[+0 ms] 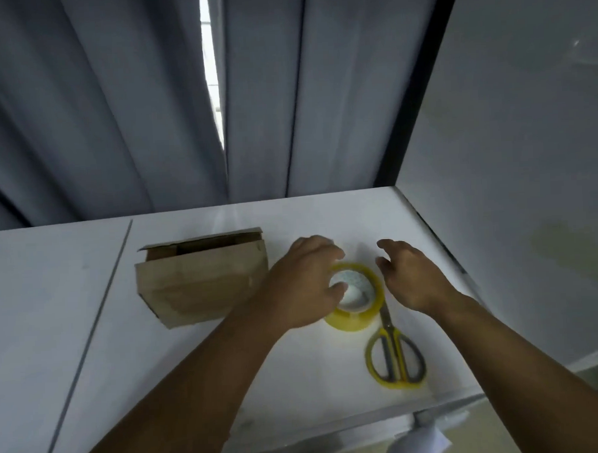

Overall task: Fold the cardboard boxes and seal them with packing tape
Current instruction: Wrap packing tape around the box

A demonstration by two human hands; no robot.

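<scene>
My left hand [303,284] grips the packing tape roll [359,314] — thumb at its core — to steady it; my right hand [409,276] hovers beside, fingers loose, probably seeking the end.

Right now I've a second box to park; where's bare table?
Bare: table left of the cardboard box, past the seam; also between the forearms. Crowded: right side, with left hand, right hand, tape roll, scissors.
</scene>
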